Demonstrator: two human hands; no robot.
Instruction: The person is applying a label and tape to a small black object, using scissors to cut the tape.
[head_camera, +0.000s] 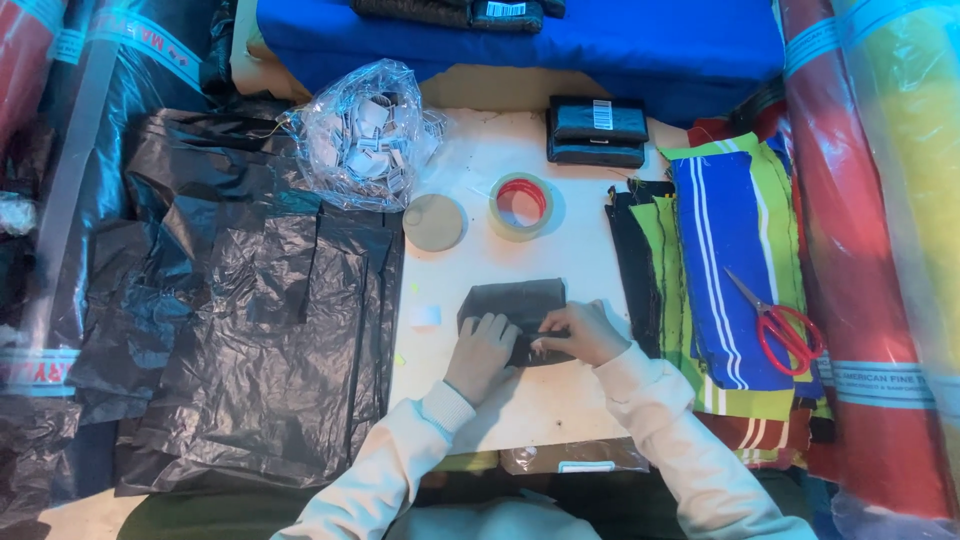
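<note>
Right now both hands rest on a small folded black cloth (515, 305) lying near the front of the white desk (540, 395). Left hand (480, 352) lies flat with fingers together, pressing down on the cloth's lower left part. Right hand (580, 332) is curled at the cloth's right edge, thumb and forefinger pinching something small and pale there; what it is cannot be told. Just left of the cloth sits a small white tag (425, 315). Farther back stand a tape roll (522, 206) and a round tan lid (433, 221), side by side, with a clear bag of tags (365, 135) behind them. Black plastic sheets (250, 320) cover the left side. On the right, red scissors (780, 325) lie on a stack of striped fabric (725, 260).
</note>
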